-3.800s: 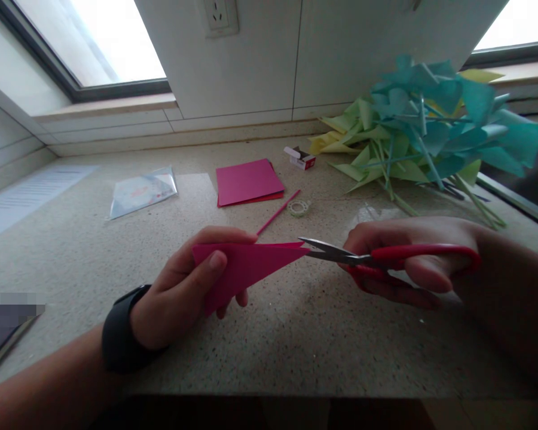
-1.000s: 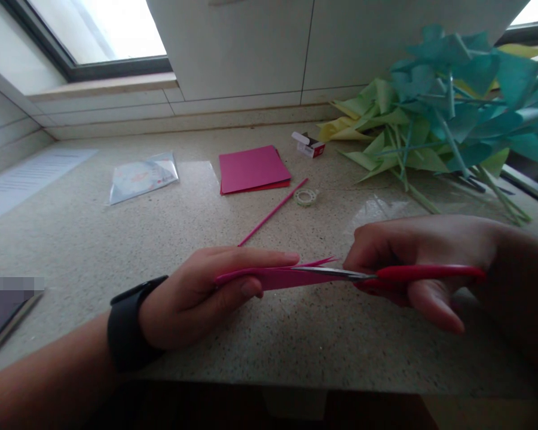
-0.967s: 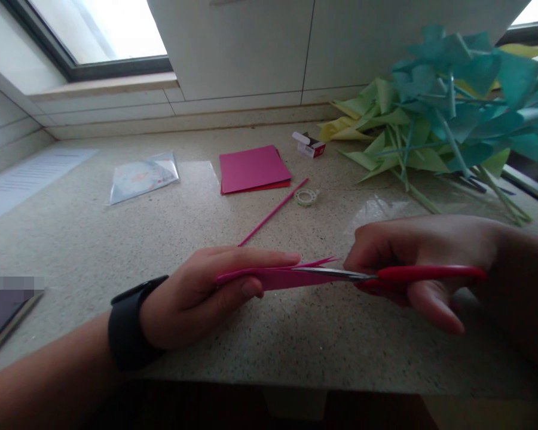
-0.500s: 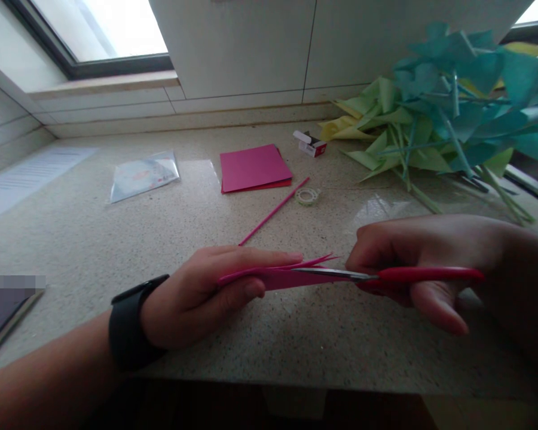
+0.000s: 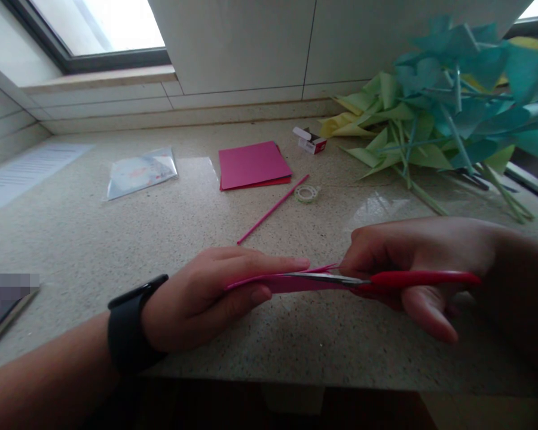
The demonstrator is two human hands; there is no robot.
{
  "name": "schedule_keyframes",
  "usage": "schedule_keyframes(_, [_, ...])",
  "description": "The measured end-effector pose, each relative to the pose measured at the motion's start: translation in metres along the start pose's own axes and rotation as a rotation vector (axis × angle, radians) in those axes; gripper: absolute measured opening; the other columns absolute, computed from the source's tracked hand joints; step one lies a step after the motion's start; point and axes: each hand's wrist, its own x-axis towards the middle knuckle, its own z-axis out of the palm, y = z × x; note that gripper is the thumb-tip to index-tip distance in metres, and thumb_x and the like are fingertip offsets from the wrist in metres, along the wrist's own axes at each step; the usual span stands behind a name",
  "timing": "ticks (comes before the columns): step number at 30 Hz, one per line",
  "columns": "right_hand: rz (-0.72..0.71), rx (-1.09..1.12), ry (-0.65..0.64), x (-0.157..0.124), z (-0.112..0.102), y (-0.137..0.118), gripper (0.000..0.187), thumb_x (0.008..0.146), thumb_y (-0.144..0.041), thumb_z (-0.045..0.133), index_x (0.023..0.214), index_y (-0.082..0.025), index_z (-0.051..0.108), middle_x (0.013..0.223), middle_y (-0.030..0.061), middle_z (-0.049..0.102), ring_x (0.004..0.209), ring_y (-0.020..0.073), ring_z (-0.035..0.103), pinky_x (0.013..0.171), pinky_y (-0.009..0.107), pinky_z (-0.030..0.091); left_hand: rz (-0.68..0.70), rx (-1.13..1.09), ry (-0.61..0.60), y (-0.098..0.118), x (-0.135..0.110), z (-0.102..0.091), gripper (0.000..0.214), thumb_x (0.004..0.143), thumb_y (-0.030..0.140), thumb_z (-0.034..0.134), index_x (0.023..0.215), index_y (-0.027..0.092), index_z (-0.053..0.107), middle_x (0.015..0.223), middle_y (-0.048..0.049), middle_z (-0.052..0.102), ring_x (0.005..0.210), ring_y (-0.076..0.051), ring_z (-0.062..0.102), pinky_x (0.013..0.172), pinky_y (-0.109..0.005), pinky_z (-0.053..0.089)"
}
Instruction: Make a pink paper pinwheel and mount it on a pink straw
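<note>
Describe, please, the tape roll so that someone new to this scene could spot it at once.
On the speckled countertop, find the stack of pink paper squares near the back wall. Just right of its front corner, beside the far end of the pink stick, lies the tape roll: the only small, see-through ring.

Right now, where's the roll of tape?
In the head view, the tape roll lies on the counter right of centre, at the far end of the pink stick.

We face a speckled stone counter [image 5: 72, 251] backed by a white panelled wall [image 5: 233, 42]; daylight enters through 2 windows [image 5: 103, 24] above its far corners.
</note>
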Motion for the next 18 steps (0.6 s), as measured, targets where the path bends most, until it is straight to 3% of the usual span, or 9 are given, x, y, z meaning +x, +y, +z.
schedule_keyframes(7, [0.022,0.05,0.007,0.0006,0.0009,0.0,0.063,0.056,-0.071,0.083,0.068,-0.018,0.052,0.049,-0.0082,0.053,0.041,0.0063,0.044,0.037,0.016,0.037,-0.008,-0.011,0.004,-0.0015,-0.0016,0.0001,0.041,0.099,0.015,0.054,0.139,0.022,0.059,0.121,-0.0068,0.076,0.103,-0.016,0.071,0.088,-0.023,0.053])
schedule_keyframes(13, [-0.022,0.045,0.0,0.0003,0.0013,0.0002,0.053,0.07,-0.063,0.082,0.07,-0.018,0.053,0.051,-0.0076,0.054,0.04,0.007,0.048,0.037,0.015,0.039,0.001,-0.023,-0.003,-0.001,-0.001,0.0003,0.042,0.099,0.014,0.054,0.14,0.023,0.058,0.122,-0.0067,0.076,0.104,-0.015,0.072,0.089,-0.023,0.053])
schedule_keyframes(18, [-0.006,0.005,-0.001,-0.0007,0.0005,0.0001,0.061,0.061,-0.071,0.081,0.072,-0.019,0.052,0.053,-0.0081,0.053,0.043,0.0078,0.047,0.038,0.017,0.039,-0.008,-0.002,-0.006,-0.0007,-0.0011,0.0006,0.041,0.1,0.017,0.052,0.14,0.023,0.059,0.119,-0.0094,0.076,0.101,-0.02,0.072,0.085,-0.029,0.056])
